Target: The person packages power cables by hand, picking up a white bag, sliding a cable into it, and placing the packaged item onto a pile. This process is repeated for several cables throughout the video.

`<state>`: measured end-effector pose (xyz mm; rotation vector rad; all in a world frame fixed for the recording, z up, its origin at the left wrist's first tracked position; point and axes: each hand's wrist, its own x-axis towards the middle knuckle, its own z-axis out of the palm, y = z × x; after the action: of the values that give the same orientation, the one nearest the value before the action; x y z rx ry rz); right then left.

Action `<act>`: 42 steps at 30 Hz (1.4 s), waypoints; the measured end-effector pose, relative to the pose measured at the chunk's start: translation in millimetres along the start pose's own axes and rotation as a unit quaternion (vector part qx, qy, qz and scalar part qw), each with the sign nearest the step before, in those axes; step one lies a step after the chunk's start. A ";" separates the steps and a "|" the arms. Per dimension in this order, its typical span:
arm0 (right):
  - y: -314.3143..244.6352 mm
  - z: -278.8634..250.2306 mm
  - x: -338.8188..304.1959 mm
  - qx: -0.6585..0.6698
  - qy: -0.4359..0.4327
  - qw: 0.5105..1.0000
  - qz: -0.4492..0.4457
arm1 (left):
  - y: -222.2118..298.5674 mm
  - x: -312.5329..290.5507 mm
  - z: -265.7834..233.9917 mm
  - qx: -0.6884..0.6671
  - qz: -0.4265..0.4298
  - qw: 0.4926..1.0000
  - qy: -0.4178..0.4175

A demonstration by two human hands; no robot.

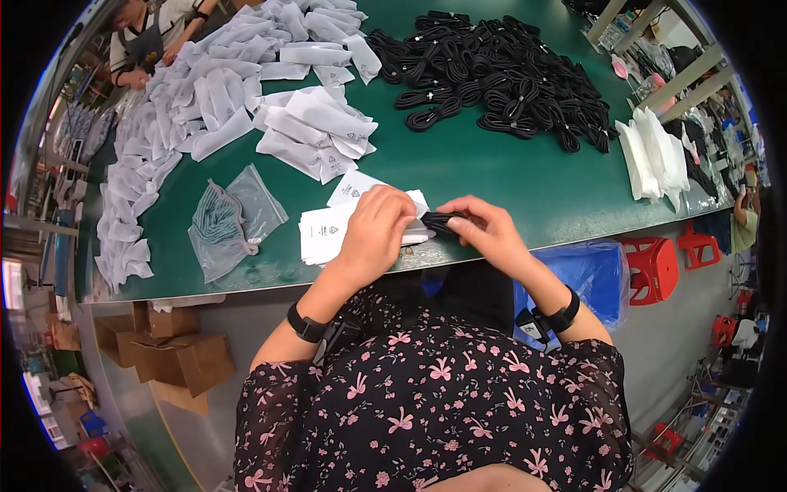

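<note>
Flowered blouse (434, 389) nearest, black cable (438, 222) at the table (484, 168)'s near edge.
The right hand (493, 235) pinches it against a white bag (419, 202) (inside or not, I can't tell) gripped by the left hand (375, 234); a bag pile (217, 97) lies left, a cable pile (508, 74) far right.

The black top (430, 402) shows pink bows (440, 369) and flowers (382, 479); its sleeves (275, 406) are sheer; both wristbands (307, 323) are black.

A clear plastic bag (264, 201) holding something teal-striped (220, 223) lay on the green table (541, 184), toward its left. Below the table's front edge sat cardboard boxes (184, 361) leftward, a blue bin (582, 283) rightward, and red stools (654, 269) farther right.
</note>
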<state>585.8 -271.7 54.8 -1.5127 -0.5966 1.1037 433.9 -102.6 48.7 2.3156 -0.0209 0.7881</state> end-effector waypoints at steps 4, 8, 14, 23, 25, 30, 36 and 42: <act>-10.7 13.9 6.5 -0.400 0.057 0.757 -0.513 | 1.4 7.7 -8.2 -0.003 -0.059 0.996 0.065; -18.5 36.6 13.5 -0.243 0.093 0.857 -0.444 | 0.7 14.7 -16.9 -0.124 -0.122 0.982 0.074; -36.9 19.2 62.7 -0.343 0.179 0.819 -0.423 | -71.2 32.2 -82.3 -0.507 -0.195 0.828 0.141; -4.8 -20.8 136.2 -0.579 0.195 0.745 -0.267 | -22.7 18.8 -46.4 -0.007 -0.202 0.971 0.128; -14.8 -11.9 127.0 -0.613 0.207 0.733 -0.212 | -10.9 -0.8 -19.9 -0.001 -0.164 0.986 0.035; 3.9 -21.4 105.5 -0.605 0.207 0.742 -0.202 | -15.3 -18.1 6.7 0.081 -0.094 0.990 -0.063; 17.9 -42.5 67.0 -0.299 0.187 0.919 -0.179 | -7.2 -14.7 15.6 0.131 -0.109 0.984 -0.061; 12.3 -12.3 6.4 -0.147 0.133 0.965 -0.172 | -10.6 -15.1 20.4 0.109 -0.132 0.985 -0.037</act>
<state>597.1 -275.3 40.4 -1.6971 -0.8230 0.5505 434.8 -109.7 22.2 2.4831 0.3489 0.5938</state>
